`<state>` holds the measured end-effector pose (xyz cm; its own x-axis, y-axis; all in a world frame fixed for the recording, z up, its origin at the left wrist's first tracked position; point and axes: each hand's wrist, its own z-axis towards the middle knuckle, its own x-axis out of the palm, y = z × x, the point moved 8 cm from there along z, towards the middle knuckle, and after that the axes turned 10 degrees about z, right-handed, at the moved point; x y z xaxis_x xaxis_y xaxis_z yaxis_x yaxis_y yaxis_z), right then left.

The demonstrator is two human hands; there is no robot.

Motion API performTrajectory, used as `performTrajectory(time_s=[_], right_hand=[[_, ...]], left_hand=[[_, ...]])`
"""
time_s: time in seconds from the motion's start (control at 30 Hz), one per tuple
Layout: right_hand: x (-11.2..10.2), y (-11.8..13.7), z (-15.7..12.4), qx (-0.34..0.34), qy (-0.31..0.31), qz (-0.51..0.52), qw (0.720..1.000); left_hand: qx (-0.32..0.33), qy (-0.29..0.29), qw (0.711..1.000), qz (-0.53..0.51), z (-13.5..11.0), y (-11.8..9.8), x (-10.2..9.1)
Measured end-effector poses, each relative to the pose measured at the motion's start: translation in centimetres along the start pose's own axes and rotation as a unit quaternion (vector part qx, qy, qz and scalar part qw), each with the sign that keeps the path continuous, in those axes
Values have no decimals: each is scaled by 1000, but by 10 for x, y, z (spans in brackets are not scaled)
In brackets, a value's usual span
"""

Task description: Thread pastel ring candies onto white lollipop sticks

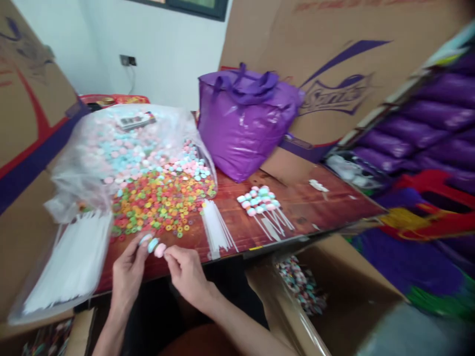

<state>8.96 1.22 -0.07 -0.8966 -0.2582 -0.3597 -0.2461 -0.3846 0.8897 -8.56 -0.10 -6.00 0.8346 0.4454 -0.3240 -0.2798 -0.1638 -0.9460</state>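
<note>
Over the near edge of the table, my left hand (129, 269) pinches one end of a short row of pastel marshmallows (153, 245), blue and pink. My right hand (187, 272) closes its fingertips at the pink end of the same row. Any stick through the row is hidden or too small to make out. Just beyond my hands spreads a heap of colourful gummy rings (156, 200). A bundle of white sticks (217, 227) lies to the right of the heap. Farther right, finished-looking marshmallow skewers (260, 200) lie side by side with their sticks towards me.
A clear plastic bag of marshmallows (129, 148) lies behind the rings. At left is a bag of white sticks (70, 262). A purple bag (245, 128) stands at the back. An open carton (345, 291) with wrapped sweets (302, 287) sits below the table's right side.
</note>
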Motion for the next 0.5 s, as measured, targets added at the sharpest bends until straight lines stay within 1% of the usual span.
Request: performTrajectory(time_s=[0.07, 0.13, 0.2, 0.23, 0.3, 0.33, 0.4, 0.47, 0.5], right_hand=[[-1, 0, -1, -6, -4, -17, 1000], [-7, -1, -2, -9, -11, -25, 1000], [-19, 0, -3, -17, -25, -24, 999], [-30, -1, -4, -21, -38, -23, 999], [-64, -7, -8, -17, -83, -33, 996], [-86, -14, -10, -3, -112, -48, 993], [-139, -33, -17, 24, -191, -104, 976], [-195, -54, -27, 41, -284, -183, 940], [-219, -65, -32, 57, -321, -234, 916]], left_hand=[[0, 10, 1000, 8, 3, 4, 2], [11, 21, 1000, 12, 4, -1, 6], [37, 31, 999, 3, 2, -12, 9], [51, 36, 998, -5, 0, -19, 11], [72, 39, 997, -14, -4, -29, 13], [80, 37, 996, -7, -5, -31, 14], [95, 21, 995, 28, -6, -32, 13], [112, 0, 991, 71, -6, -30, 13], [117, -12, 989, 91, -6, -28, 12]])
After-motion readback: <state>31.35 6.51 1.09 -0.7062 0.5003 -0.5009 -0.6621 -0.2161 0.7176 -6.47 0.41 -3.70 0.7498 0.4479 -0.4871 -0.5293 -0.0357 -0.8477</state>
